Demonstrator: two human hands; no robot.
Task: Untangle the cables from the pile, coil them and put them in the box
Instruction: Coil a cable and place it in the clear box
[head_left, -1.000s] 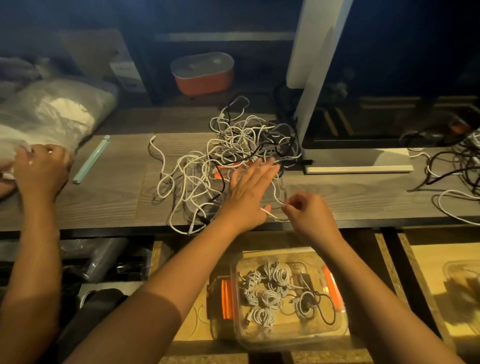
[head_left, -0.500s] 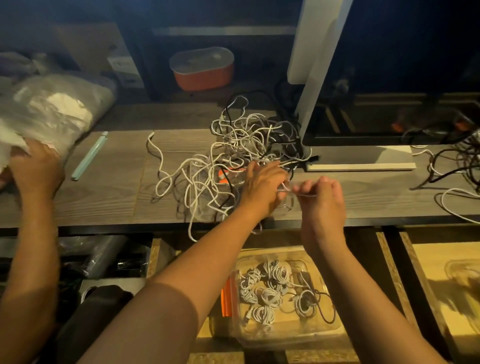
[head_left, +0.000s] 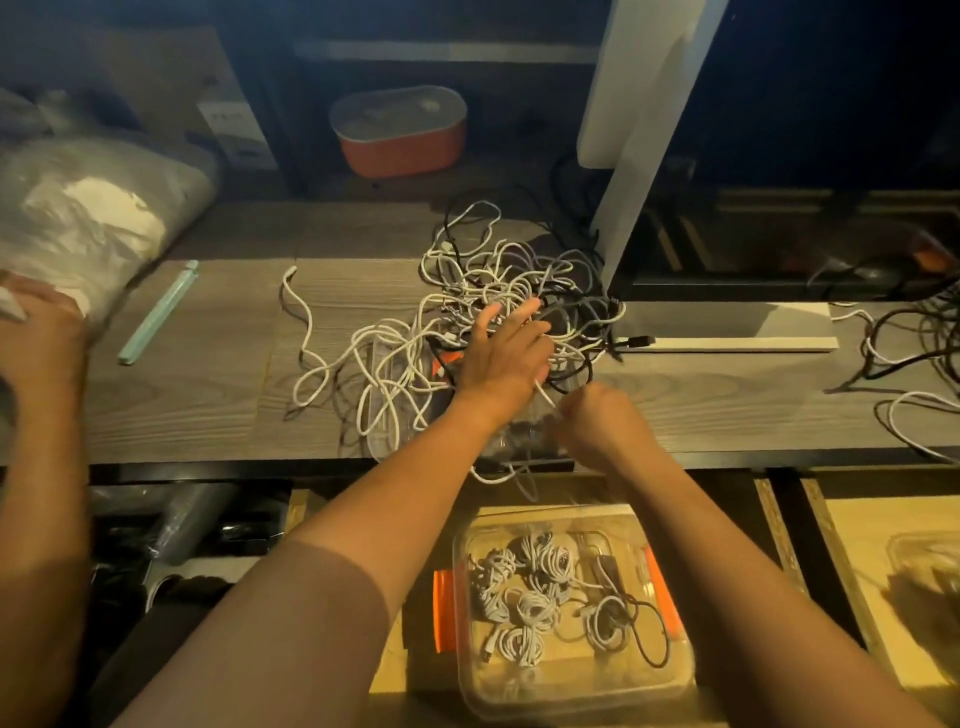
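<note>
Loosely, the left hand (head_left: 501, 358) spreads flat on the cable pile (head_left: 470, 283); the right hand (head_left: 597, 423) pinches a white cable (head_left: 543, 394), its grip blurred.

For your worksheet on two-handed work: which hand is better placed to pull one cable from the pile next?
Right. The right hand pinches a white cable at the near edge of the cable pile; the left hand lies spread on top, probably steadying it.

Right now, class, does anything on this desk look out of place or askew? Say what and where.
A white cable loop hangs over the front edge of the desk above the box, instead of lying in the pile. A clear lid with orange clips seems buried under the pile. Nothing looks spilled or damaged.
</note>
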